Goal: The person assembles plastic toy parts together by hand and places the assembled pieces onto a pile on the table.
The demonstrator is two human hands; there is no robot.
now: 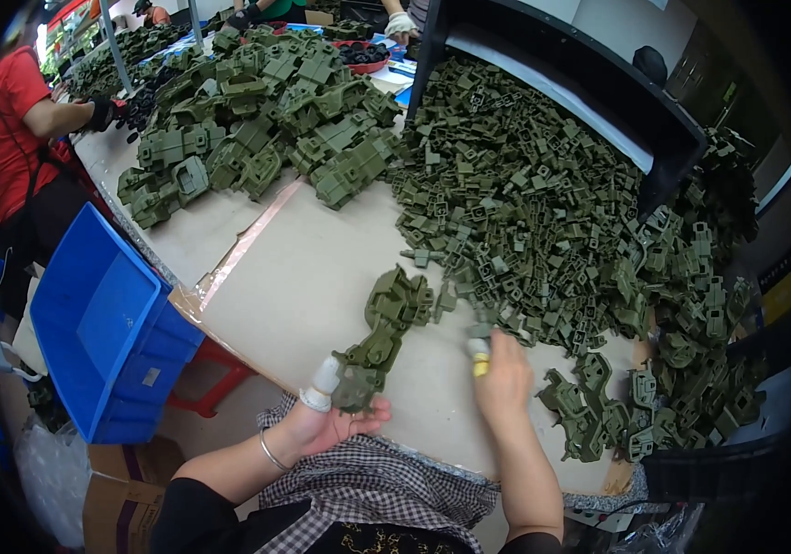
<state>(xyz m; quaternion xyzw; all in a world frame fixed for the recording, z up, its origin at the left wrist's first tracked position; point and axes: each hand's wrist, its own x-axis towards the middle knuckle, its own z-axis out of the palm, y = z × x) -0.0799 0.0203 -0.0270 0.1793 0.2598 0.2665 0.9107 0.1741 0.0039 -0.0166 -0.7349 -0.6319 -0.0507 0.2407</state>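
My left hand [329, 417], its thumb wrapped in a white cover and a bangle on the wrist, grips the near end of an olive-green plastic toy truck body [386, 337]. The truck's cab end points away from me, over the table. My right hand [504, 374] reaches to the near edge of a large heap of small green plastic parts [525, 203]. A yellow and whitish wrap covers one of its digits. Its fingertips are blurred beside small green pieces, and whether it grasps one is unclear. A small loose green part [444, 302] lies beside the cab.
Assembled green toy vehicle bodies [266, 111] are piled at the far left. More green frame-like parts [589, 406] lie right of my right hand. A black-framed shelf [552, 46] overhangs the heap. A blue bin [109, 323] stands left. A person in red [17, 120] works beyond it.
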